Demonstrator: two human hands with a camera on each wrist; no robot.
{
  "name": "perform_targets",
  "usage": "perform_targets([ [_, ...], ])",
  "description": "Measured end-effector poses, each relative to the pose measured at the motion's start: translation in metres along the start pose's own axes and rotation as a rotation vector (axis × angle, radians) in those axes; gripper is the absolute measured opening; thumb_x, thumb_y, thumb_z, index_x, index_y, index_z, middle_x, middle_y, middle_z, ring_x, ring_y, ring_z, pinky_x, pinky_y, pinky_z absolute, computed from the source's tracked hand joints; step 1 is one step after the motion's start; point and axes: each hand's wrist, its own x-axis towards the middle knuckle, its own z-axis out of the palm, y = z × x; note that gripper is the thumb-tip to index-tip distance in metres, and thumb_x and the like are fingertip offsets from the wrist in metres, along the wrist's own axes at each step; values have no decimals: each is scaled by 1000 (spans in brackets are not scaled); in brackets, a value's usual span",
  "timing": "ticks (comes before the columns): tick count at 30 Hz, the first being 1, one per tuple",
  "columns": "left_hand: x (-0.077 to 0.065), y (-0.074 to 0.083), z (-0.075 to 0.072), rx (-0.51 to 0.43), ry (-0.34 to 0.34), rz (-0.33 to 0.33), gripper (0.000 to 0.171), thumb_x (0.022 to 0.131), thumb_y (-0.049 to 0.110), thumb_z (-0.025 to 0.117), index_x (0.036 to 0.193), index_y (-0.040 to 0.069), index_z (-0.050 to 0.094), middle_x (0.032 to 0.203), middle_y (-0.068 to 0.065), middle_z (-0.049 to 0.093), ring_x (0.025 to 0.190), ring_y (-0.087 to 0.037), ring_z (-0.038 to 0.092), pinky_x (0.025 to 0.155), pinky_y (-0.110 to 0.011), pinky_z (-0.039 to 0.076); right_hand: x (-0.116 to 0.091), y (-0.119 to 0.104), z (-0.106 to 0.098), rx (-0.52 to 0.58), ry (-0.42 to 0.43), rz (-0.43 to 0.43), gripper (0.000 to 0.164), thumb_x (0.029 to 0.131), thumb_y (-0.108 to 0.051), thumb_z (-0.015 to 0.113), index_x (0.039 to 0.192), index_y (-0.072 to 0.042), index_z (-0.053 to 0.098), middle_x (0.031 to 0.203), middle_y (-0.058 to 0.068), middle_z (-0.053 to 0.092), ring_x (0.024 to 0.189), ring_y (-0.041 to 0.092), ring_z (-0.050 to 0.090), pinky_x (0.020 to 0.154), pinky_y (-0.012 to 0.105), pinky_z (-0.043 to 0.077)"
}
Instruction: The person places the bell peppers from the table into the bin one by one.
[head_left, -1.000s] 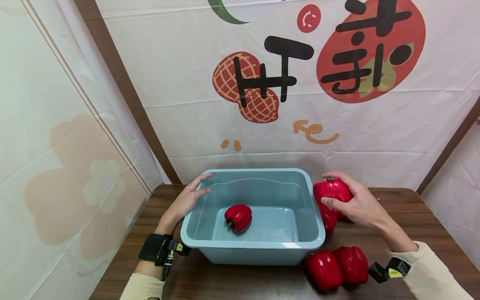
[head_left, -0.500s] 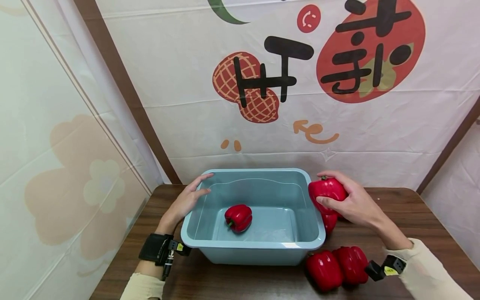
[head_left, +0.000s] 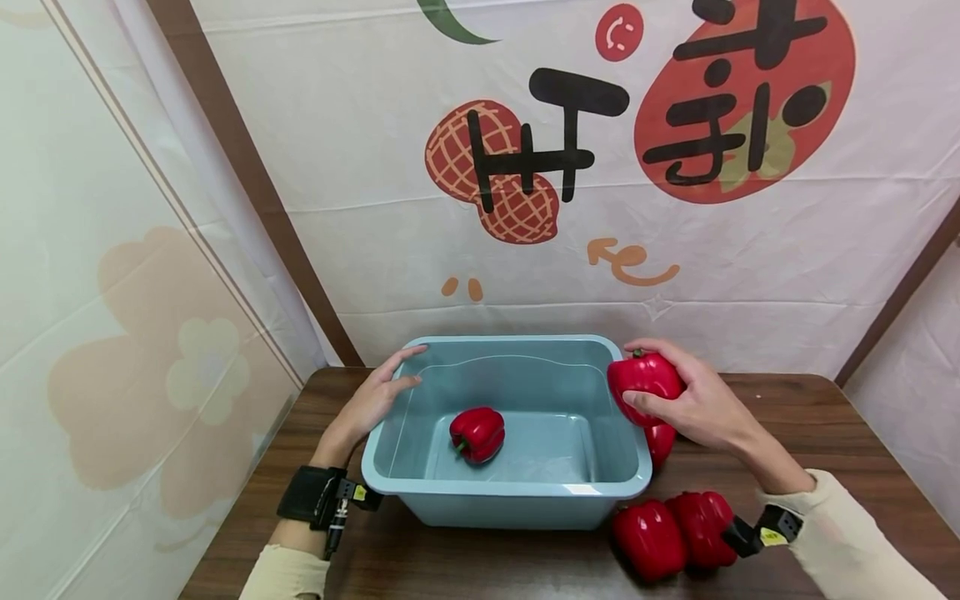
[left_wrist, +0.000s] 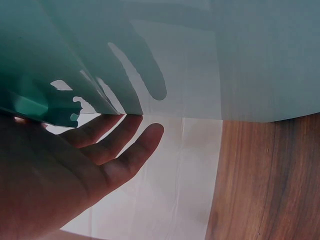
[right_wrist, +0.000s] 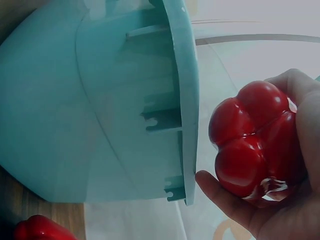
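Observation:
My right hand [head_left: 701,404] holds a glossy red bell pepper [head_left: 645,383], thumb on the near side and fingers round the far side. This pepper is raised at the right rim of a light blue plastic tub [head_left: 517,510]; the right wrist view shows its lobed end and a gap from the rim. One red bell pepper [head_left: 477,435] lies on the tub's floor. My left hand [head_left: 375,404] rests at the tub's left rim. In the left wrist view its fingers [left_wrist: 135,155] stretch along the outer wall, fairly straight, one tip off it.
Two red bell peppers [head_left: 648,540] lie side by side on the wooden table [head_left: 795,433], in front of the tub's right corner. Another pepper [head_left: 660,443] shows partly below the held one, beside the tub. A printed cloth [head_left: 360,250] hangs behind.
My right hand has moved left with the bell pepper, from beside the tub to its right rim. The left hand stays in place.

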Motion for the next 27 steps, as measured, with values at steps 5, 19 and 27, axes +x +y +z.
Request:
perform_targets([
  [5, 0, 1, -1, 3, 0, -1, 51, 104, 22, 46, 153, 25, 35, 161, -13, 21, 128, -46, 44, 85, -52, 53, 2, -4, 0, 3, -6, 0, 66, 78, -18, 81, 137, -17, 50, 124, 8, 56, 106, 32, 56, 69, 30, 58],
  [19, 0, 1, -1, -2, -3, 6, 51, 104, 21, 45, 153, 24, 34, 161, -13, 22, 129, -46, 44, 87, -54, 52, 6, -13, 5, 28, -40, -12, 69, 77, -18, 82, 138, -20, 50, 127, 9, 55, 110, 33, 55, 70, 31, 57],
  [27, -1, 1, 0, 5, 3, 2, 50, 104, 22, 46, 153, 24, 36, 161, -13, 23, 129, -45, 44, 85, -51, 53, 6, -15, 9, 45, -51, -22, 68, 77, -17, 82, 137, -21, 50, 127, 9, 54, 111, 33, 54, 70, 30, 57],
])
